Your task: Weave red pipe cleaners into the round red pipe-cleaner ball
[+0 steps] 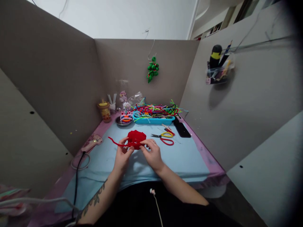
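Between my two hands is a rounded red craft piece [136, 138], made of a thick fuzzy strand that could be pipe cleaner or cord. One loose end sticks out to the left past my left hand. My left hand [123, 150] pinches the piece at its lower left, thumb in front and fingers behind. On the other side my right hand [151, 151] is closed on its lower right edge with thumb and fingertips. The piece is held a little above the blue cloth [104, 164]. Fingers hide part of its lower edge.
Scissors [163, 135] with yellow and red handles lie right of my hands, near a black phone [182, 129]. Behind stand a blue tray [153, 120] of coloured strands and a metal bowl [118, 121] holding a colourful craft head. A pink glue gun [92, 142] with a cable lies left.
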{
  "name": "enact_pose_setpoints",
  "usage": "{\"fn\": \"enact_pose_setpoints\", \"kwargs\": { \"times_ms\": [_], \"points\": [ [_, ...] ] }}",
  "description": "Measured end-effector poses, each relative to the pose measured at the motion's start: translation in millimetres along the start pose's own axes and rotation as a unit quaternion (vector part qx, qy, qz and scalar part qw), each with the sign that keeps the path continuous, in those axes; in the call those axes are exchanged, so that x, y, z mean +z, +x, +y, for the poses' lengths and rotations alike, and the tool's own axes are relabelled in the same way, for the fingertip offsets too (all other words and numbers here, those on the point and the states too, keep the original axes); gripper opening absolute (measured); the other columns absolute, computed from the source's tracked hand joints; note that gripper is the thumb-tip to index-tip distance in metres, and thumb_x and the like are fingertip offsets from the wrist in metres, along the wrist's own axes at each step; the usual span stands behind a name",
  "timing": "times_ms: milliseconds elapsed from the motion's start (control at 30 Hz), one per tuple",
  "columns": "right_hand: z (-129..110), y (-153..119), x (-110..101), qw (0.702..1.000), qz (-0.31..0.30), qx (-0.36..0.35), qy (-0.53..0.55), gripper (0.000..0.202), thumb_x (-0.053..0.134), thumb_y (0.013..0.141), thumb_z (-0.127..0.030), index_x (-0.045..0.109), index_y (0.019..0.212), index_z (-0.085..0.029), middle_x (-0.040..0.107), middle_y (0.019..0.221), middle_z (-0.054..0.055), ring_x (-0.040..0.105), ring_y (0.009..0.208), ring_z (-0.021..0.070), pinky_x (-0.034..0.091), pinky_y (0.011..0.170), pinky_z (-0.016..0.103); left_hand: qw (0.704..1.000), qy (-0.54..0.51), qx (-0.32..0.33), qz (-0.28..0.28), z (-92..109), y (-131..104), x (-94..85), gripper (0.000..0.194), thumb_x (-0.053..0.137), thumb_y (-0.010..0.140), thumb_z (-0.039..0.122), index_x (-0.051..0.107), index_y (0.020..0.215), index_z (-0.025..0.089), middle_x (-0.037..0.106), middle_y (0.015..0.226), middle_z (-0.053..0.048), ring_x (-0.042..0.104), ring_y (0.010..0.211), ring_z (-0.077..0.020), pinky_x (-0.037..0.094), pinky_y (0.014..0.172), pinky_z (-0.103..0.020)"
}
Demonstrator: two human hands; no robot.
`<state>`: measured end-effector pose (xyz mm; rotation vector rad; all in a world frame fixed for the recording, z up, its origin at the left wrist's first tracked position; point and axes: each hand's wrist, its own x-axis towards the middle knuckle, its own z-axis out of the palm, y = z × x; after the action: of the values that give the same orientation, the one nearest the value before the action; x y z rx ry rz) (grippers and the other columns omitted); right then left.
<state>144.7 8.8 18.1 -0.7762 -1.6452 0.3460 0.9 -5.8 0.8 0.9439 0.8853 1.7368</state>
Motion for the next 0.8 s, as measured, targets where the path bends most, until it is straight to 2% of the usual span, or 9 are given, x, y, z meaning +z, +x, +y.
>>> {"fn": "enact_pose_setpoints", "kwargs": {
  "times_ms": [100,200,300,400,533,667,800],
  "points": [
    [3.4,0.1,-2.6,1.0,-0.01,-0.007,-0.019,0.009,0.061,0.086,-0.017,0.067,0.088,-0.023,0.071,0.086,0.004,0.062,0.083,0.0195,0.048,0.078,0.035,0.999,-0.027,-0.018,-0.011,0.0,-0.6,2.6,0.05,0.083,0.063,0.03,0.059,0.107,0.025,0.06,0.122,-0.007,0.061,0.107,-0.0237,0.048,0.091,-0.036],
    [9.8,-1.3,-2.0,0.999,-0.022,-0.016,-0.039,0.011,0.058,0.089,-0.018,0.068,0.087,-0.022,0.071,0.085,0.004,0.061,0.082,0.0193,0.047,0.082,0.037,0.999,-0.006,-0.018,0.036,-3.0,0.1,1.5,0.041,0.083,0.063,0.037,0.064,0.096,0.023,0.06,0.12,-0.007,0.058,0.112,-0.0238,0.047,0.091,-0.035],
    [18.3,-5.0,1.1,0.998,-0.044,-0.013,-0.05,0.015,0.054,0.09,-0.017,0.068,0.087,-0.022,0.072,0.084,0.004,0.061,0.083,0.0197,0.047,0.083,0.037,0.996,0.028,-0.047,0.072,-7.0,2.2,-2.9,0.04,0.081,0.064,0.045,0.066,0.093,0.021,0.063,0.107,-0.006,0.058,0.104,-0.0212,0.048,0.085,-0.031],
    [25.7,-10.1,1.4,0.997,-0.06,0.0,-0.047,0.017,0.053,0.09,-0.016,0.068,0.088,-0.022,0.072,0.085,0.005,0.061,0.084,0.0198,0.047,0.083,0.036,0.993,0.064,-0.092,0.041,-9.2,3.6,-6.3,0.042,0.081,0.063,0.047,0.069,0.092,0.019,0.066,0.095,-0.006,0.06,0.093,-0.0194,0.048,0.078,-0.029],
    [37.6,-13.6,-8.0,0.998,0.003,0.051,-0.038,0.018,0.048,0.089,-0.015,0.065,0.087,-0.021,0.068,0.085,0.005,0.06,0.085,0.0196,0.047,0.081,0.035,0.99,0.08,-0.111,0.025,-11.3,7.5,-8.5,0.04,0.079,0.064,0.047,0.07,0.092,0.019,0.067,0.091,-0.004,0.061,0.086,-0.0174,0.047,0.073,-0.027],
    [57.3,-9.5,-22.1,0.988,0.038,0.133,-0.072,0.013,0.05,0.081,-0.016,0.061,0.086,-0.019,0.063,0.086,0.005,0.058,0.081,0.0193,0.048,0.077,0.034,0.989,0.132,-0.066,0.029,-13.5,15.1,-8.3,0.033,0.081,0.061,0.041,0.068,0.082,0.018,0.065,0.078,-0.002,0.058,0.074,-0.0158,0.045,0.069,-0.027],
    [70.7,-8.2,-31.2,0.976,0.03,0.202,-0.072,0.015,0.051,0.076,-0.019,0.061,0.086,-0.018,0.064,0.083,0.004,0.057,0.071,0.0176,0.048,0.068,0.031,0.973,0.226,-0.032,-0.029,-14.4,15.1,-0.5,0.022,0.079,0.061,0.03,0.072,0.08,0.02,0.068,0.084,-0.005,0.06,0.079,-0.0206,0.045,0.068,-0.028]
  ]
}}
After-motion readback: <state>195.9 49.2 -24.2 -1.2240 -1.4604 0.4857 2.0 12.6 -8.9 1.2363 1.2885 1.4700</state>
